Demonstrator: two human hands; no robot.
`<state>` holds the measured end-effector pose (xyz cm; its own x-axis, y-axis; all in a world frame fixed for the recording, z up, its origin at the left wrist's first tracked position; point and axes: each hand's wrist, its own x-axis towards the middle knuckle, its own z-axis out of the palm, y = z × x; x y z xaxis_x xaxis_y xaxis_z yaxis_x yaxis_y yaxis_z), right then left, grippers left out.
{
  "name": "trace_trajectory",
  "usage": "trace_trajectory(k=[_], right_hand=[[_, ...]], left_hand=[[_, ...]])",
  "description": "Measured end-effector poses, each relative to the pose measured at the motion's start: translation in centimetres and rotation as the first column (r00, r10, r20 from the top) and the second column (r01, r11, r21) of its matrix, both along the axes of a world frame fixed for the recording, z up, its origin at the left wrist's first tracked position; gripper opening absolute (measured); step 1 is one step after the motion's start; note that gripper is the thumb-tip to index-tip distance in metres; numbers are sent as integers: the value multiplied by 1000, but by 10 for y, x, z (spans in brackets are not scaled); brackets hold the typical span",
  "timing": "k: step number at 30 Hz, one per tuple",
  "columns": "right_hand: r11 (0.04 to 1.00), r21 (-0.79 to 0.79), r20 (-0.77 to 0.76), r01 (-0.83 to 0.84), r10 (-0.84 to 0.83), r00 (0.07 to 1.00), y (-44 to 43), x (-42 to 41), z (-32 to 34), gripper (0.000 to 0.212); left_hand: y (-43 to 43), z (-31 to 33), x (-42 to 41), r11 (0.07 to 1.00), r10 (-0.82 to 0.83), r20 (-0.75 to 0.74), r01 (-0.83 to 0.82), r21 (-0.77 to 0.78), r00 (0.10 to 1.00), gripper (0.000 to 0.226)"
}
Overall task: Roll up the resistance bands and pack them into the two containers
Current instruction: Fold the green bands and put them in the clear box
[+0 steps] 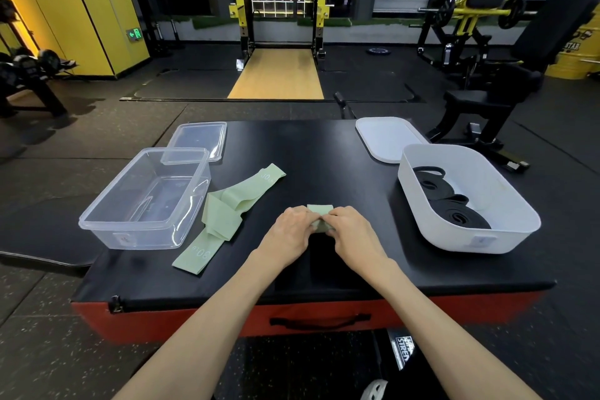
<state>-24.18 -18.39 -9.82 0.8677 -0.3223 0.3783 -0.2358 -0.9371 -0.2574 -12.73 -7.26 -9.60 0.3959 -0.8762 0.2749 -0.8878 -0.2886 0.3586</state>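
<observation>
Forearms reach in from 6 o'clock, with the left hand [293,231] and right hand [352,232] meeting on a green band [319,209] at the middle of the black mat [324,166].

Both hands pinch the small roll between curled fingers and thumbs, with its far end poking out at 12 o'clock. The loose green bands [227,214] lie crossed at 9 o'clock, just beside the clear tub [97,224], which holds nothing yet. The white tub [470,237] at 3 o'clock already holds coiled black bands [454,211]. The risk is spring-back: the stretchy roll will likely unwind if either pinch slackens or the hands regrip unevenly. A loosely wound roll could also open up on the way to the clear tub.
</observation>
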Motion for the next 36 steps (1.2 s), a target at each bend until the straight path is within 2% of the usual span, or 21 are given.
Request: trace_trajectory(k=[9, 14, 18, 20, 21, 23, 24, 27, 30, 36], right_hand=[[998, -15, 44, -57, 58, 997, 4, -12, -2, 18], [992, -31, 76, -119, 121, 990, 18, -35, -2, 19], [992, -48, 111, -116, 121, 986, 25, -41, -2, 23], [993, -42, 114, -107, 112, 987, 26, -41, -3, 24], [993, -37, 111, -108, 111, 988, 25, -41, -3, 24], [993, -34, 100, -112, 115, 988, 24, -40, -2, 23], [993, -35, 98, -111, 114, 989, 24, -40, -1, 22], [995, -37, 94, -93, 96, 991, 23, -39, -3, 22], [997, -27, 88, -75, 77, 993, 22, -38, -6, 21], [997, 9, 141, -81, 79, 987, 22, -33, -1, 30]], left_hand=[[7, 5, -6, 999, -9, -23, 9, 35, 1000, 20], [26, 2, -18, 995, -80, -42, 77, -62, 996, 14], [33, -9, -23, 992, -80, 15, 81, -97, 997, 30], [38, -12, -31, 980, -69, 84, 83, -179, 994, 14], [41, -12, -35, 973, -82, 104, 102, -207, 991, 13], [41, -14, -38, 968, -103, 140, 131, -213, 985, 44], [40, -14, -37, 969, -102, 136, 129, -211, 985, 48], [34, -13, -31, 961, -84, 127, 114, -253, 988, 31], [29, -11, -25, 976, -82, 98, 99, -193, 992, 8], [18, -8, -12, 997, -53, 36, 55, -58, 998, 13]])
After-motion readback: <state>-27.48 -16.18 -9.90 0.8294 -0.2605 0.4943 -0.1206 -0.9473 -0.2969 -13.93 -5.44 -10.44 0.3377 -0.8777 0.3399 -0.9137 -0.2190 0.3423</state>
